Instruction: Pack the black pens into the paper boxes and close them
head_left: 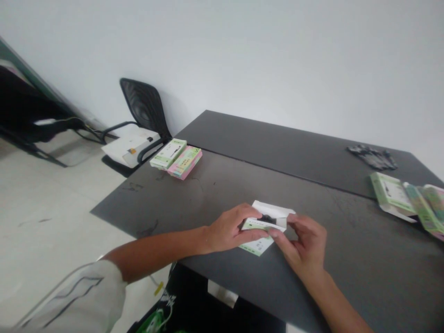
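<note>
Above the near edge of the dark table, both my hands hold a small white and green carton (274, 210). Its end facing up is open, with a white flap raised on the far side. Something black (266, 218) shows inside; its kind I cannot make out. My left hand (231, 227) grips the carton's left side, thumb at the front and fingers behind. At the right corner, my right hand (307, 245) pinches the carton between thumb and fingers, by the open end. The carton's printed front slants down below the hands.
Green-and-white cartons (169, 153) and pink-green cartons (187, 162) are stacked at the table's (222, 185) left edge. Further cartons (395, 192) lie at the right, near a dark patterned cloth item (373, 157). A black mesh chair (145, 104) bearing a white box (130, 145) stands at the left.
</note>
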Motion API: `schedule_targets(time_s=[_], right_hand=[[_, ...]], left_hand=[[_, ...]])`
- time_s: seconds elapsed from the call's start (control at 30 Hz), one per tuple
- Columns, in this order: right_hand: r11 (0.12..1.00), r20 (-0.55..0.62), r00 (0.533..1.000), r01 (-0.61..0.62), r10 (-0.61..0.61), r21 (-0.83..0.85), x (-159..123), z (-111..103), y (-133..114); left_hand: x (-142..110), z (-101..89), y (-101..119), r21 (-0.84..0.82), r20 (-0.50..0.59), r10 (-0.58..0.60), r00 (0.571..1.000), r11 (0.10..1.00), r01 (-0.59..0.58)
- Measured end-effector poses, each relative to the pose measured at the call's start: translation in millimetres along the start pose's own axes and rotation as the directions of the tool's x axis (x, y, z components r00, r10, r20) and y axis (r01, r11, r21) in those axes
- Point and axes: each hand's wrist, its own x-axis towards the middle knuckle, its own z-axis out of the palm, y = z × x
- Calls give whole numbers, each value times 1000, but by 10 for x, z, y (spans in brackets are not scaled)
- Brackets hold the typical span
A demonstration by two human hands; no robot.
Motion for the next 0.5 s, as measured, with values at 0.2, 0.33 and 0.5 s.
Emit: schedule_targets(time_s=[0.2, 0.33, 0.5], right_hand=[[996, 72, 995, -61, 65, -65, 127, -50, -249], [988, 117, 992, -28, 46, -152, 260, -103, -405], [986, 115, 993, 4, 16, -166, 254, -61, -388]], left_hand=[[52, -17, 56, -24, 51, 6, 999, 1000, -5], [67, -46, 108, -37, 120, -139, 983, 989, 144], [41, -47, 115, -40, 102, -274, 956, 959, 279]])
